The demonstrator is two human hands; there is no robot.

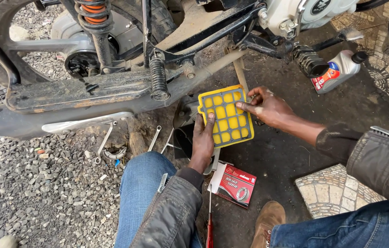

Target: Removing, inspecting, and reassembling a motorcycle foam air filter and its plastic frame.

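While held between both hands, yellow air filter (226, 120), left hand (202, 142) beneath, right hand (268, 108) beside

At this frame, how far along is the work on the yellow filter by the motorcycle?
Done: the yellow air filter is out, clear of the motorcycle. In hand: left hand and right hand hold it. Left: the brake shoe box lies shut and the oil bottle capped.

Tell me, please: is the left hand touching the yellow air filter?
Touching. The head view shows the left hand reaching up from below, its fingertip pressed on the lower left edge of the yellow air filter, with no gap visible.
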